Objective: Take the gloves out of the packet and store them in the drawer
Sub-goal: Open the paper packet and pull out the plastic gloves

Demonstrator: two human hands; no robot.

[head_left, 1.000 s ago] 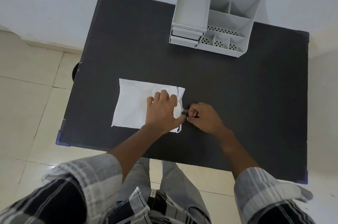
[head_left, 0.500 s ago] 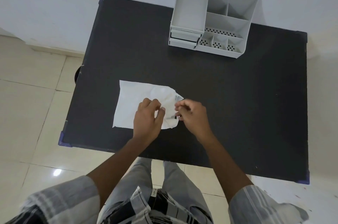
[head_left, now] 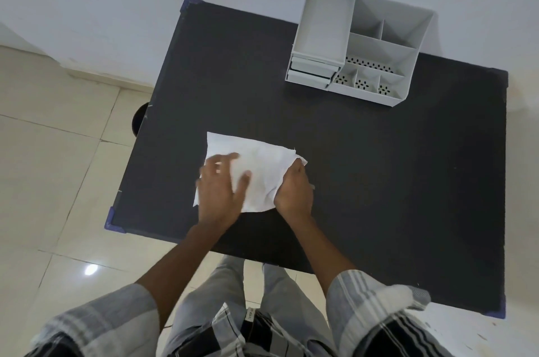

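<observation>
A white packet (head_left: 256, 172) lies crumpled on the near left part of the black tabletop (head_left: 379, 181). The left hand (head_left: 223, 187), fingers spread flat, presses on its left half. The right hand (head_left: 294, 190) is closed around its right end. A grey drawer organiser (head_left: 320, 32) stands at the far edge, its two drawers (head_left: 310, 73) closed.
</observation>
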